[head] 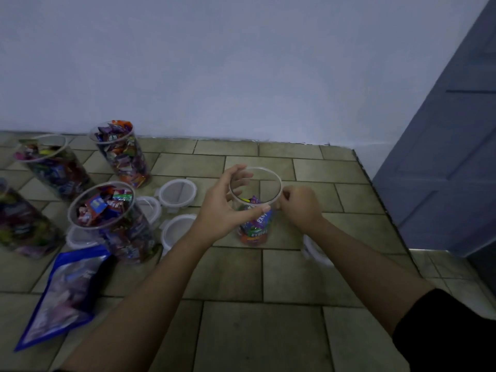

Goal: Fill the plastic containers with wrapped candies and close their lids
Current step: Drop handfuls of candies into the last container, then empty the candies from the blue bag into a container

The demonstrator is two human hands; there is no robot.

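Left hand [222, 208] grips the clear container [268, 170] at its rim, thumb near side, fingers far side. Right hand [300, 208] is curled at the rim's right edge; can't tell if it pinches. The container stands on the floor [268, 331] between the hands, lid off, about a third full of wrapped candies [255, 226]. Wrapper lettering is upside down and unreadable. Left of the left hand: full containers [134, 162], loose lids [161, 194], blue bag [61, 291].

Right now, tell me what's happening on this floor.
A person's left hand grips the rim of a clear container, only partly filled with wrapped candies; the right hand sits at the rim's opposite side, fingers curled. Fuller open containers, loose white lids and a blue bag sit to the left. Its lid is not on yet.
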